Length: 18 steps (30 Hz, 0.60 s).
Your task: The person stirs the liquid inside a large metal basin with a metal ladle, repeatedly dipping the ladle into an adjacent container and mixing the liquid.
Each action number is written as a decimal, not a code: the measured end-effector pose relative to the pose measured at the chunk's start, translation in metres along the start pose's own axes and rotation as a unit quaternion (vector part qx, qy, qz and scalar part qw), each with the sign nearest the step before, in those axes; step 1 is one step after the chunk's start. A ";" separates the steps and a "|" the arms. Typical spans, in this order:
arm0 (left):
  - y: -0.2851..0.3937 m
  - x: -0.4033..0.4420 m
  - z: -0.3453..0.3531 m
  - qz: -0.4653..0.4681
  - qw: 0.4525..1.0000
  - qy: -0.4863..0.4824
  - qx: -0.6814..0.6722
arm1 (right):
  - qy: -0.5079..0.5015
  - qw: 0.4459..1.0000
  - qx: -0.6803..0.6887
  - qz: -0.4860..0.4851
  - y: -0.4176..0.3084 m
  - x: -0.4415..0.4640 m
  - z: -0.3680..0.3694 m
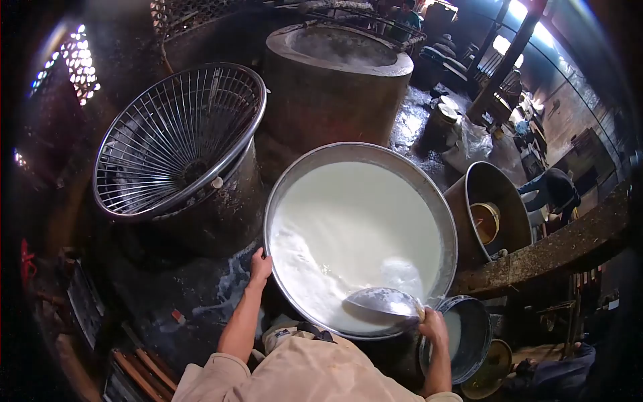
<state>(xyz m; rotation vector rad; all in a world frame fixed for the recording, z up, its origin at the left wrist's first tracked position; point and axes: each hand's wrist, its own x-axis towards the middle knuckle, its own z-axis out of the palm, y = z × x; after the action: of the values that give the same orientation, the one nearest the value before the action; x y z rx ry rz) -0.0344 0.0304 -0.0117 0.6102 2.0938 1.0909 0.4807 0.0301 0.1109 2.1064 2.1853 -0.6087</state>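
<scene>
A wide round metal vat (271,221) stands right before me, filled with a white milky liquid (355,221) that has foam along its left and lower right. My left hand (261,266) is closed at the vat's left rim; part of its fingers is hidden. In my right hand (434,326) is the handle of a large metal ladle (385,301), held at the near right rim. The ladle's rounded bowl lies low over the liquid, its near edge touching the surface. Beside my right hand stands a dark bucket (479,338) with pale liquid in it.
A big metal wire basket (181,141) rests tilted on a drum at left. Behind the vat is a steaming round stove-like tank (338,94). At right stand a tall metal tub (459,201) and a ledge (562,248). Other people (556,191) are at right. The floor is wet.
</scene>
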 end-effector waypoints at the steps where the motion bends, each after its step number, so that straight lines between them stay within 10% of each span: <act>1: -0.002 -0.001 0.003 0.000 1.000 0.002 -0.002 | -0.005 1.000 -0.010 -0.004 0.001 -0.004 -0.016; 7: -0.008 0.004 0.005 0.027 0.999 0.015 -0.021 | 0.020 0.989 0.129 0.074 0.006 0.002 -0.077; 9: -0.017 0.013 0.008 0.041 0.998 0.037 -0.015 | 0.206 0.974 0.100 -0.005 0.021 0.034 -0.051; 18: 0.018 -0.012 -0.004 0.047 0.995 0.054 0.065 | 0.192 0.971 0.133 0.049 0.041 0.121 0.063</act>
<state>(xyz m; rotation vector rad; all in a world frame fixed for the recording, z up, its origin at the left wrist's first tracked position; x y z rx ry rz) -0.0279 0.0295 0.0095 0.7324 2.2630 1.0664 0.4968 0.1254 0.0070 2.6492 2.2696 -0.5504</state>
